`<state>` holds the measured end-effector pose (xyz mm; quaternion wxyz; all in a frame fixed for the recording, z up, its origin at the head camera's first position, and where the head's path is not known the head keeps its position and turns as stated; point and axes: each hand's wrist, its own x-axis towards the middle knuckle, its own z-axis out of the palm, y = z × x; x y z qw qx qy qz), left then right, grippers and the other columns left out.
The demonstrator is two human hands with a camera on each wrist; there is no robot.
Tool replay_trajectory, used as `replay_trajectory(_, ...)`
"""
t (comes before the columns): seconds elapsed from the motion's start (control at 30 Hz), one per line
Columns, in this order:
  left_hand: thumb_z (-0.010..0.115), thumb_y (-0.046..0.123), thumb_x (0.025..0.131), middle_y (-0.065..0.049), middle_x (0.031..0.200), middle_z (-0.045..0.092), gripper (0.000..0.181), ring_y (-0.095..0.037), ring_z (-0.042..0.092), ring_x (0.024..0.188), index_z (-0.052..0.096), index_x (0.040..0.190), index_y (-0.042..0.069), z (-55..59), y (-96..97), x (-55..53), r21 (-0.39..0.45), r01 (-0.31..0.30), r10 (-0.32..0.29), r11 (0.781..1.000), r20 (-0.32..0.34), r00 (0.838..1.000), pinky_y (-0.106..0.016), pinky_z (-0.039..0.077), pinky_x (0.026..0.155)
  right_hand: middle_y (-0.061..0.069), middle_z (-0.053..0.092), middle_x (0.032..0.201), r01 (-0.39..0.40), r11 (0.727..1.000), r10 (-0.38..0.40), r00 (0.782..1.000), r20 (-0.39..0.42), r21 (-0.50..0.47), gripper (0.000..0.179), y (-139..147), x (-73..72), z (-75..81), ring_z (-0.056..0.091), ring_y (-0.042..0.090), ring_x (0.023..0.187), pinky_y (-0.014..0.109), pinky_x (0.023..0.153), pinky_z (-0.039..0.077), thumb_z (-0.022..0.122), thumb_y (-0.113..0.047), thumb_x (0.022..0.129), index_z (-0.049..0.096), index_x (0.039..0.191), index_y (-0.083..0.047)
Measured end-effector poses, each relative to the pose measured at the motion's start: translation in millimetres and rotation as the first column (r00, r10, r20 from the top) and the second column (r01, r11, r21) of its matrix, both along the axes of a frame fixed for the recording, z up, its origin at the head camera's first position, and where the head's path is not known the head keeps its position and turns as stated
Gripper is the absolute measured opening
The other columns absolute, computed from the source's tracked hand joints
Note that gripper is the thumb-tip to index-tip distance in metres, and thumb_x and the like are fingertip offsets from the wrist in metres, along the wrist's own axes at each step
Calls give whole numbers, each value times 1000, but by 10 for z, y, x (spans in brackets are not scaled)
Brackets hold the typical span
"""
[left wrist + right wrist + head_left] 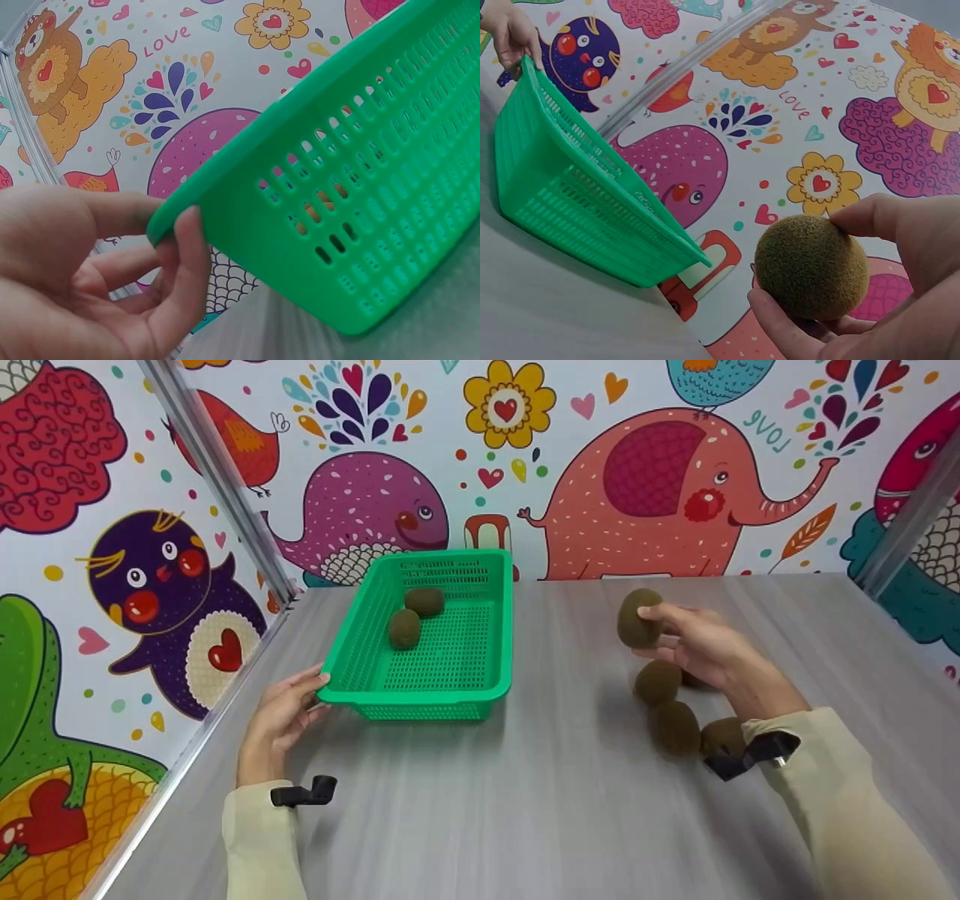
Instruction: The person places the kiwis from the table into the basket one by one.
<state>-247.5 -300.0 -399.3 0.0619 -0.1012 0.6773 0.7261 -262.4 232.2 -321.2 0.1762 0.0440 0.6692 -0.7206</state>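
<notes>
My left hand (283, 718) pinches the near left corner of a green plastic basket (420, 696) by its rim; in the left wrist view the thumb and fingers grip the basket edge (225, 187). Two brown kiwis (405, 628) lie inside it, towards the left. On the right, my right hand (705, 649) holds a fuzzy kiwi (810, 266) between thumb and fingers, raised above the table. Below that hand several more kiwis (673, 727) are grouped on the table, one partly hidden by the hand and another by the wrist.
A grey wood-grain table (525, 810) lies under everything. Behind it stands a wall (577, 495) with cartoon animals, and a similar panel (67, 555) closes off the left side. Metal corner posts (225, 480) join the panels. Each sleeve carries a black wrist mount (304, 793).
</notes>
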Motion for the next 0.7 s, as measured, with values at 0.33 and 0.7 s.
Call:
replay_trajectory(0.33, 59, 19, 102, 15, 98, 69, 61, -1, 64, 86, 33, 155, 2, -2, 3, 5, 9, -14, 14, 1000, 20, 1000, -20, 57, 80, 7, 35, 139, -27, 998, 28, 999, 26, -51, 67, -296, -86, 102, 40, 27, 137, 37, 107, 49, 68, -31, 97, 29, 145, -5)
replay_trajectory(0.7, 62, 19, 100, 12, 97, 69, 63, -3, 66, 86, 34, 154, 1, 2, 1, -12, 28, -28, 27, 999, 35, 999, -20, 58, 79, 6, 40, 136, -31, 994, 34, 999, 28, -103, 53, -578, -180, 85, 43, 26, 135, 40, 112, 45, 60, -21, 101, 35, 143, -3)
